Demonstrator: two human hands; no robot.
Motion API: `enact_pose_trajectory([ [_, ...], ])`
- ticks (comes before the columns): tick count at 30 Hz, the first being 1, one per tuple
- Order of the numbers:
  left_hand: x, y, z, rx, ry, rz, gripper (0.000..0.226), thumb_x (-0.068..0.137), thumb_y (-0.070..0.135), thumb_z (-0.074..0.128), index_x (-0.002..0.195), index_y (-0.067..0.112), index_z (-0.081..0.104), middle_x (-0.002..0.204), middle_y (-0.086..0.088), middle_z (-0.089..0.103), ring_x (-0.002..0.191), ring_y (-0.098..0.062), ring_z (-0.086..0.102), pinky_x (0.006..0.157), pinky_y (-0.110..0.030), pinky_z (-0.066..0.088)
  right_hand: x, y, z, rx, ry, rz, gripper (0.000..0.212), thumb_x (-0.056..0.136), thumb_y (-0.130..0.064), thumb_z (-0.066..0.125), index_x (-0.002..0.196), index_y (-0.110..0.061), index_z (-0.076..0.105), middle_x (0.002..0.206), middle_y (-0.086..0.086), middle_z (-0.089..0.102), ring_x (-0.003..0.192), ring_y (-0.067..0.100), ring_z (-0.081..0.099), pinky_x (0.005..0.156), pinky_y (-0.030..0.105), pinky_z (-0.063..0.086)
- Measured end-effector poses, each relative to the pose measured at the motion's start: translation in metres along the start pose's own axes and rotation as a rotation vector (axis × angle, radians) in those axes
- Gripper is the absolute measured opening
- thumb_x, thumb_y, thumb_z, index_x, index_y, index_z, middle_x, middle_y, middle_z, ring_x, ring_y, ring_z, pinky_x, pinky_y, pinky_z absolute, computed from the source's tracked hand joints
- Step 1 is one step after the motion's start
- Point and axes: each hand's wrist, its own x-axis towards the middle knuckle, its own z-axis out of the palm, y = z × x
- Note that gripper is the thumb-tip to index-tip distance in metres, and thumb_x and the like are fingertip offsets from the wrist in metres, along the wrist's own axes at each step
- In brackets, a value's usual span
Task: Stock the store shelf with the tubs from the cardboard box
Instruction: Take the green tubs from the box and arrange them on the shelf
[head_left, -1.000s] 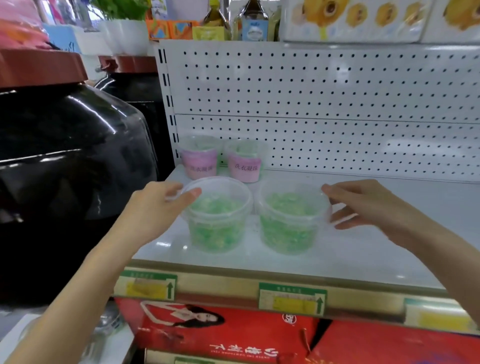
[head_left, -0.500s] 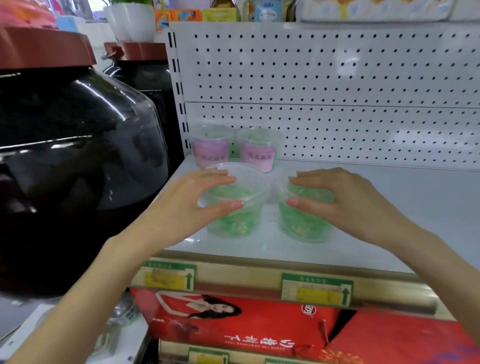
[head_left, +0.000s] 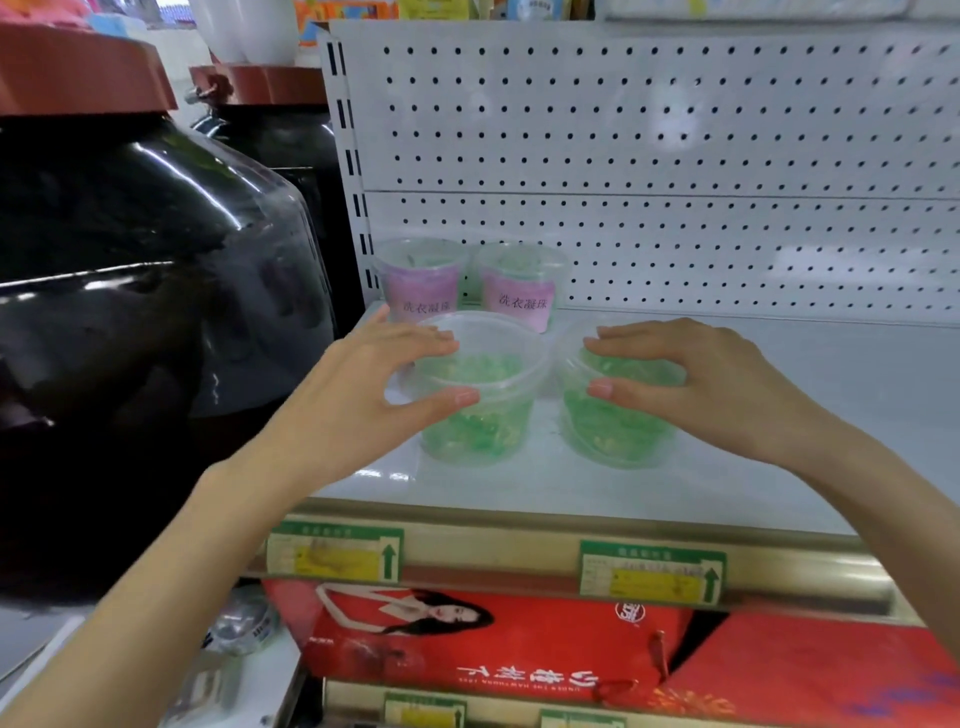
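Observation:
Two clear tubs of green beads stand side by side on the white shelf (head_left: 831, 415). My left hand (head_left: 363, 395) clasps the rim of the left green tub (head_left: 478, 415), fingers at its back and thumb at its front. The right green tub (head_left: 613, 436) is clasped the same way by my right hand (head_left: 696, 384), which hides most of its lid. Right behind them, against the back wall, stand two tubs with pink labels (head_left: 421, 286) (head_left: 519, 296). The cardboard box is out of view.
Two big dark glass jars with red-brown lids (head_left: 156, 312) crowd the shelf's left end. A white pegboard wall (head_left: 623, 145) closes the back. Price tags (head_left: 332, 556) line the front rail, with red gift boxes (head_left: 467, 639) below. Bare shelf stretches to the right.
Both hands have come in from the tubs' outer sides and closed over their rims. The two green tubs now sit nearer the pink-labelled pair. My view has moved closer.

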Motion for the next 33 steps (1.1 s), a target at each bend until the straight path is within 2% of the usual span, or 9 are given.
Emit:
enact_pose_trajectory([
  [4,0.006,0.02,0.017,0.489,0.216,-0.003,0.074,0.072,0.078,0.038,0.085,0.012,0.071,0.074,-0.001,0.066,0.082,-0.026,0.063,0.09,-0.031,0.043,0.002,0.001,-0.002,0.046,-0.014,0.01,0.061,0.061,-0.07,0.051,0.117,-0.046,0.06,0.13,-0.027,0.051,0.124,-0.004,0.04,0.099,0.018,0.025],
  [6,0.01,0.018,0.015,0.362,0.158,-0.037,0.075,0.066,0.082,0.039,0.09,0.017,0.069,0.083,0.003,0.06,0.086,-0.02,0.056,0.081,-0.024,0.043,0.002,0.002,-0.002,0.059,-0.018,0.009,0.064,0.059,-0.071,0.051,0.117,-0.045,0.06,0.129,-0.028,0.052,0.124,-0.004,0.041,0.102,0.02,0.026],
  [9,0.008,-0.001,0.0,-0.024,-0.03,0.009,0.063,0.068,0.077,0.052,0.107,0.029,0.065,0.119,0.012,0.053,0.113,0.0,0.044,0.092,0.001,0.028,0.002,0.002,-0.001,0.07,-0.014,0.01,0.064,0.058,-0.071,0.052,0.116,-0.045,0.061,0.129,-0.027,0.052,0.124,-0.004,0.041,0.102,0.02,0.026],
  [11,0.006,-0.013,-0.009,-0.16,-0.121,0.036,0.053,0.072,0.067,0.055,0.114,0.037,0.062,0.132,0.016,0.048,0.12,0.009,0.04,0.099,0.001,0.022,0.003,0.001,-0.002,0.094,-0.016,0.016,0.065,0.055,-0.072,0.052,0.114,-0.047,0.061,0.127,-0.028,0.053,0.123,-0.004,0.042,0.105,0.022,0.027],
  [14,0.008,-0.02,-0.009,-0.081,-0.081,0.024,0.052,0.073,0.07,0.053,0.113,0.038,0.062,0.116,0.015,0.057,0.111,0.001,0.048,0.097,-0.009,0.031,0.006,-0.001,-0.002,0.12,-0.026,0.026,0.064,0.053,-0.072,0.053,0.112,-0.047,0.062,0.126,-0.03,0.053,0.123,-0.003,0.043,0.108,0.026,0.027],
  [18,0.009,-0.006,0.007,0.426,0.167,0.1,0.066,0.074,0.073,0.038,0.103,0.023,0.07,0.081,0.005,0.049,0.077,-0.013,0.04,0.084,-0.032,0.037,0.008,-0.002,-0.001,0.137,-0.03,0.03,0.06,0.056,-0.07,0.057,0.111,-0.047,0.063,0.127,-0.03,0.053,0.123,-0.002,0.044,0.111,0.03,0.027],
  [24,0.004,-0.019,-0.011,-0.11,-0.12,0.02,0.052,0.073,0.053,0.058,0.12,0.031,0.06,0.125,0.011,0.053,0.118,-0.001,0.046,0.1,-0.006,0.027,0.008,0.0,0.001,0.159,-0.029,0.03,0.063,0.051,-0.073,0.056,0.108,-0.048,0.064,0.126,-0.03,0.054,0.124,-0.002,0.044,0.112,0.032,0.028],
  [30,0.006,-0.016,-0.005,0.334,0.091,0.041,0.067,0.069,0.073,0.046,0.11,0.024,0.068,0.088,0.005,0.053,0.088,-0.018,0.05,0.091,-0.027,0.035,0.013,-0.002,0.002,0.185,-0.042,0.018,0.046,0.063,-0.061,0.067,0.107,-0.048,0.064,0.124,-0.03,0.055,0.124,-0.001,0.044,0.112,0.036,0.029],
  [33,0.005,-0.013,-0.007,0.21,0.05,-0.014,0.064,0.07,0.07,0.049,0.112,0.024,0.066,0.099,0.005,0.053,0.097,-0.013,0.048,0.084,-0.024,0.038,0.014,-0.002,0.003,0.187,-0.051,0.01,0.041,0.065,-0.059,0.067,0.105,-0.05,0.063,0.123,-0.031,0.054,0.124,-0.001,0.044,0.112,0.036,0.029],
])
